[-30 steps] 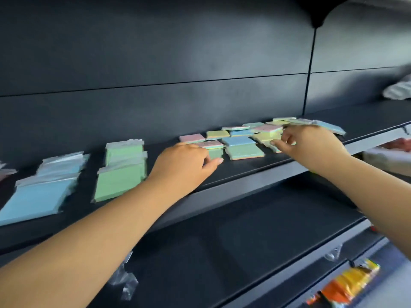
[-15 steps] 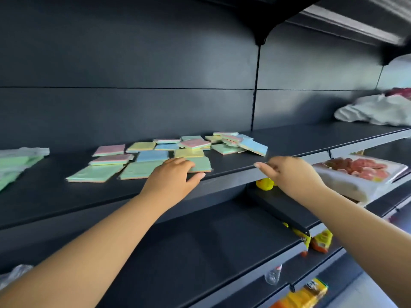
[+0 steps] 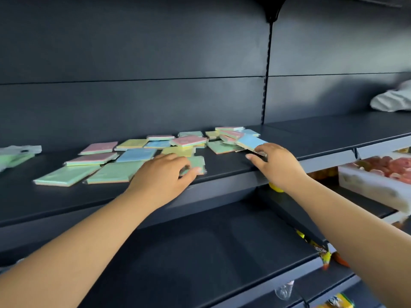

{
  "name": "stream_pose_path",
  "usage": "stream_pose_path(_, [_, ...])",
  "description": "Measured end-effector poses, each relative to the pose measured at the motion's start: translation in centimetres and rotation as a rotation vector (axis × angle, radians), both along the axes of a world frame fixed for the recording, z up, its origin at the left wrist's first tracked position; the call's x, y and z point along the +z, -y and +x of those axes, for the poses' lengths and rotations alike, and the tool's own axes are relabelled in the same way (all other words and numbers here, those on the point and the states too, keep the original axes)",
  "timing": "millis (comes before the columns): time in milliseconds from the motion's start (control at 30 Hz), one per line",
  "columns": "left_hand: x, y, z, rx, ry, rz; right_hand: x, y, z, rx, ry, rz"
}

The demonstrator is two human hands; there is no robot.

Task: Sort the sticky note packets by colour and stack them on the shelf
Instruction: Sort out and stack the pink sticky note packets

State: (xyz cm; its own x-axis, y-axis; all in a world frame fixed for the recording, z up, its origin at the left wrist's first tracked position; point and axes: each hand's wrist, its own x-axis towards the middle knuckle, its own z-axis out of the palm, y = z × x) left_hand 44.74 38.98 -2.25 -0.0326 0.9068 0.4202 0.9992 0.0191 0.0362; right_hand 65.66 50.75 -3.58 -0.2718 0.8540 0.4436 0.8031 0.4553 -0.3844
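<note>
Across the middle of the head view, loose sticky note packets (image 3: pixel 138 155) lie scattered on the dark shelf (image 3: pixel 233 167), mixed pink, yellow, blue and green. My left hand (image 3: pixel 162 174) rests near the shelf's front edge, fingers curled over a small green packet (image 3: pixel 195 165) and gripping it. My right hand (image 3: pixel 275 163), right of centre, pinches the near edge of a blue packet (image 3: pixel 251 142) that lies tilted on the cluttered heap at the far end.

Risks as I judge them: the green packet sits close to the lip, so a careless drag could tip it off; lifting the blue one may pull the overlapping neighbours askew.

Compared with half a second ago, my right hand has moved up from the shelf edge, where it held nothing, onto the blue packet, and my left has closed on the green one. The sorted green stack (image 3: pixel 15 155) remains at far left.
</note>
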Motion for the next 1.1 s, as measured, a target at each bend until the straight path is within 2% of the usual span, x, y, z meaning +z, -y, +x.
stream_pose_path(133, [2.6, -3.5, -0.3, 0.044, 0.176, -0.031, 1.3, -3.2, 0.9, -0.01, -0.013, -0.042])
stream_pose_path(300, [5.0, -9.5, -1.5, 0.124, 0.164, -0.118, 2.6, -6.6, 1.2, 0.064, 0.034, -0.292])
stream_pose_path(400, [4.6, -13.2, -3.0, 0.168, 0.151, -0.223, 2.7, -8.4, 1.4, 0.103, 0.037, -0.304])
stream_pose_path(567, [2.7, -16.3, -4.3, 0.257, 0.211, -0.344, 3.7, -11.3, 2.3, 0.166, -0.283, -0.443])
stream_pose_path(733, [3.9, -16.1, -5.5, 0.286, 0.235, -0.47, 4.6, -14.4, 1.6, 0.248, -0.36, -0.52])
stream_pose_path(867, [4.4, -15.7, -6.0, 0.379, 0.202, -0.583, 5.7, -16.7, -0.4, 0.32, -0.301, -0.507])
stream_pose_path(1000, [4.9, -17.1, -6.2, 0.392, 0.338, -0.548, 7.0, -18.7, -3.2, 0.398, -0.209, -0.5])
stream_pose_path(1100, [5.3, -19.0, -6.0, 0.371, 0.34, -0.525, 7.2, -20.4, -4.9, 0.42, -0.146, -0.524])
